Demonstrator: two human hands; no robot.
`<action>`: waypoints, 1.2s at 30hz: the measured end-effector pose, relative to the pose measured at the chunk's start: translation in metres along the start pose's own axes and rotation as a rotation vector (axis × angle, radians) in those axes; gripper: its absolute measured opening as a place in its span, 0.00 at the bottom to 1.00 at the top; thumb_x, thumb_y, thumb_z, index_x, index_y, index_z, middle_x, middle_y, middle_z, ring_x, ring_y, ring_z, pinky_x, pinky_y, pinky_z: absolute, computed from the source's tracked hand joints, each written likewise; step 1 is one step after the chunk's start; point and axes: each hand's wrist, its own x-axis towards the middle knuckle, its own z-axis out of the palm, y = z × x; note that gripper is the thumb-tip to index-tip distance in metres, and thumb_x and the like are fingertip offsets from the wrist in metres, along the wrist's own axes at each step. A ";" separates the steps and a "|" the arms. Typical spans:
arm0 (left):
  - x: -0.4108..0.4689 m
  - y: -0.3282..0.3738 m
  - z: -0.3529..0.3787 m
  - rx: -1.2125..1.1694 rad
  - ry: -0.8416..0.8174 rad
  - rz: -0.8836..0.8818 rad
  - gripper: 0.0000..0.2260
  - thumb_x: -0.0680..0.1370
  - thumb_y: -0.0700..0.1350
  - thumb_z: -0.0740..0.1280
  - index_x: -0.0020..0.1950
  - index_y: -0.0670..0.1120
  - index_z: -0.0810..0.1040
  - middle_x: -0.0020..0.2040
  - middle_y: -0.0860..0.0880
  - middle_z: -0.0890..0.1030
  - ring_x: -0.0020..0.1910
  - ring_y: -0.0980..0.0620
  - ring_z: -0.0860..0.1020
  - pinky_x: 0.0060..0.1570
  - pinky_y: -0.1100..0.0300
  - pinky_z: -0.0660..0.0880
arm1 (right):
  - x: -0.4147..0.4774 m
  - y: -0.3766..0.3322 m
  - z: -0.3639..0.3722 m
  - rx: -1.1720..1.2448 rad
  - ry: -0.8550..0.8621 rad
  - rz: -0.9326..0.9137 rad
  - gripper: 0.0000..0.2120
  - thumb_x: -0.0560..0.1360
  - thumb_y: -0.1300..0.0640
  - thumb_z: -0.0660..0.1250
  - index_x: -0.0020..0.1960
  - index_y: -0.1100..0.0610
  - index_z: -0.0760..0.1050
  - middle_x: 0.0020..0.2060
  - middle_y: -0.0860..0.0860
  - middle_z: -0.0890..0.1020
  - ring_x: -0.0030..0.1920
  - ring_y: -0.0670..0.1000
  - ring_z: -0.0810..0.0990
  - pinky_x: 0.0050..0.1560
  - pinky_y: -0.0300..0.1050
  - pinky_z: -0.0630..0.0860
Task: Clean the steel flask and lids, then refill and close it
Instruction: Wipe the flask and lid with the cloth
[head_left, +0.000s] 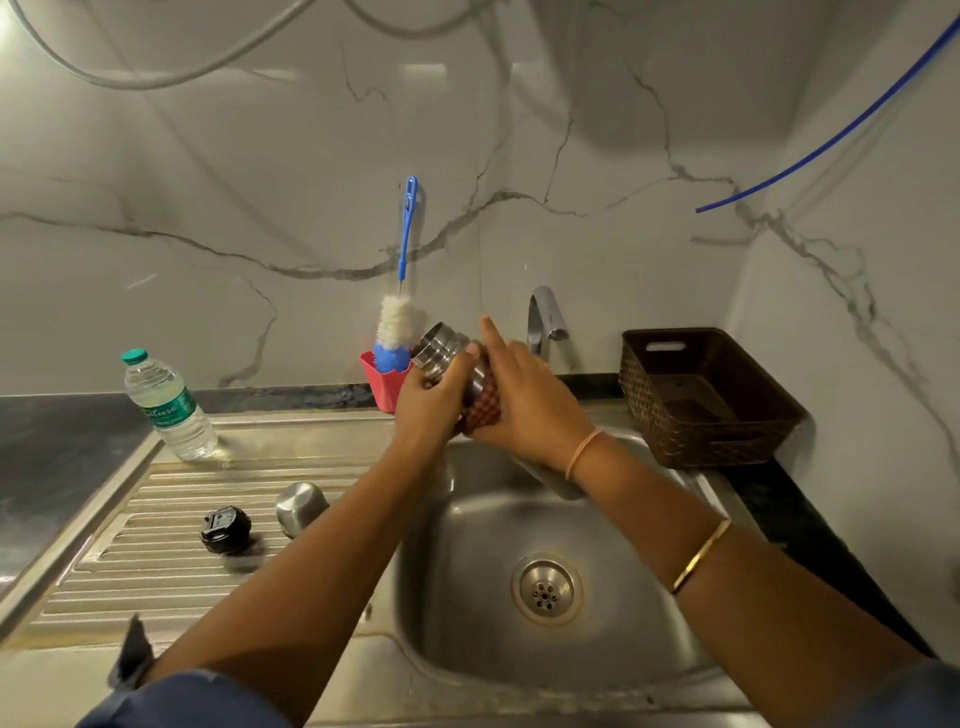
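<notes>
Flask (444, 351) aslant, mouth up-left; left hand (428, 402) fingers curled round neck, right hand (524, 405) clasping checked pad (483, 408).

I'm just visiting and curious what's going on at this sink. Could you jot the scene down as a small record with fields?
Activity: wiping the steel flask above the sink
Flask: tilted, mouth open, no lid on
Left hand: grips the flask near its neck
Right hand: holds a red checked cloth against the flask body
Lids: black lid and steel cap lie apart on the draining board
Nearby: capped water bottle; bottle brush standing in a red holder
</notes>
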 end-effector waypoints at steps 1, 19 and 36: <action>0.001 0.002 -0.003 0.021 -0.023 0.039 0.05 0.76 0.51 0.68 0.49 0.53 0.76 0.46 0.51 0.82 0.45 0.55 0.81 0.43 0.59 0.80 | 0.005 0.002 -0.013 0.181 -0.115 0.022 0.54 0.66 0.48 0.76 0.76 0.49 0.41 0.68 0.53 0.67 0.65 0.52 0.69 0.65 0.51 0.69; 0.001 0.009 -0.008 0.198 -0.104 0.074 0.14 0.78 0.54 0.64 0.56 0.46 0.76 0.52 0.45 0.81 0.50 0.48 0.81 0.49 0.53 0.79 | 0.008 0.025 -0.030 0.774 -0.440 0.174 0.37 0.66 0.55 0.77 0.69 0.47 0.62 0.61 0.53 0.76 0.59 0.54 0.77 0.62 0.55 0.74; 0.012 -0.046 -0.030 -0.699 0.322 -0.693 0.31 0.72 0.60 0.70 0.66 0.41 0.71 0.53 0.41 0.79 0.45 0.43 0.79 0.38 0.49 0.77 | -0.056 0.029 0.023 0.356 0.410 0.098 0.34 0.65 0.37 0.71 0.65 0.49 0.68 0.63 0.52 0.67 0.59 0.47 0.71 0.54 0.24 0.68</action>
